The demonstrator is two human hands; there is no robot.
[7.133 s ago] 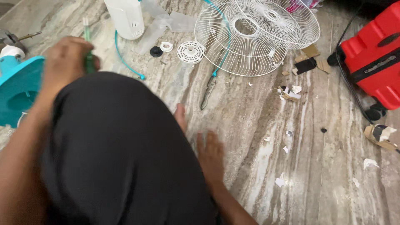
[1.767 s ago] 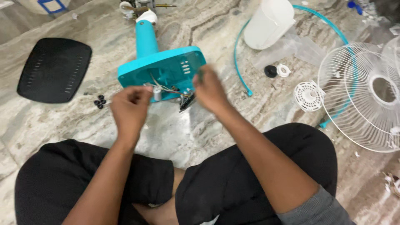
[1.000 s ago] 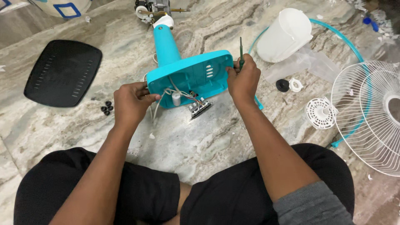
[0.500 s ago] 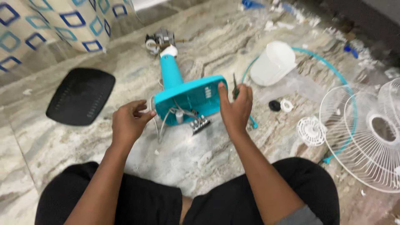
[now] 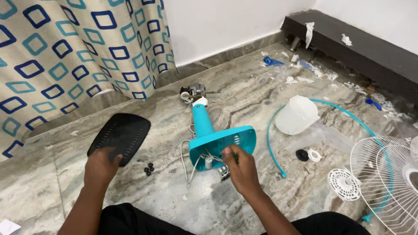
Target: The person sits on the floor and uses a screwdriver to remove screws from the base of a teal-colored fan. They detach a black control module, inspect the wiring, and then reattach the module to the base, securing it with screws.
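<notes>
Left hand [image 5: 102,164] is down on the marble-patterned stone floor [image 5: 244,100], fingers spread, fingertips touching the near edge of the flat black plastic base cover with rows of slots [image 5: 119,137]. It lies open, clamped on nothing. Right hand [image 5: 241,167] is curled shut around a thin dark-shafted screwdriver [image 5: 235,156], whose tip sits at the open underside of the turquoise plastic fan stand base [image 5: 223,143]. That base lies on its side at the middle of the floor, between the 2 hands, its turquoise neck running away toward the small grey metal motor [image 5: 193,92] near the wall.

White wires [image 5: 187,159] spill out of the base's underside onto the floor. A cluster of small black rubber feet [image 5: 149,169] rests just beside the cover. Off to the right: a translucent white plastic fan blade piece [image 5: 297,115], a thin turquoise ring [image 5: 272,143] curving around it, a black cap and white nut [image 5: 307,155] side by side, and white wire fan grilles [image 5: 385,174] at the far right edge. A curtain with blue and teal squares [image 5: 65,52] hangs upper left.
</notes>
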